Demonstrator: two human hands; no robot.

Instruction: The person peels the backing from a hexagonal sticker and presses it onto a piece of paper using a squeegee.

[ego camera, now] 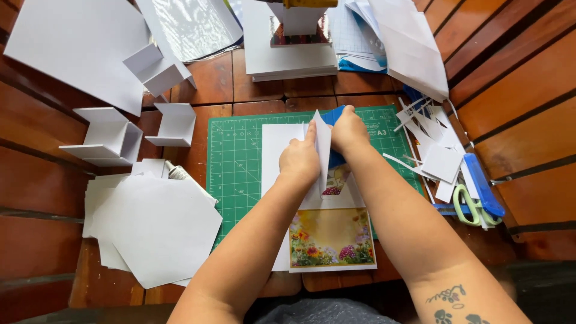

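Observation:
My left hand (pixel 299 161) presses down on a white paper sheet (pixel 277 144) and pinches the near edge of a raised folded flap (pixel 323 144) of it. Close on the flap's other side, my right hand (pixel 349 132) grips a blue flat tool (pixel 332 116). Both hands work over a green cutting mat (pixel 237 162). A card with a flower picture (pixel 331 237) lies on the mat just below my hands, partly under my wrists.
White hexagon sheets (pixel 157 228) lie stacked at the left. Folded white card pieces (pixel 111 137) sit at the upper left. Paper scraps (pixel 435 153), green-handled scissors (pixel 471 205) and a blue knife (pixel 483 186) lie at the right. A stack of paper (pixel 291 57) sits behind the mat.

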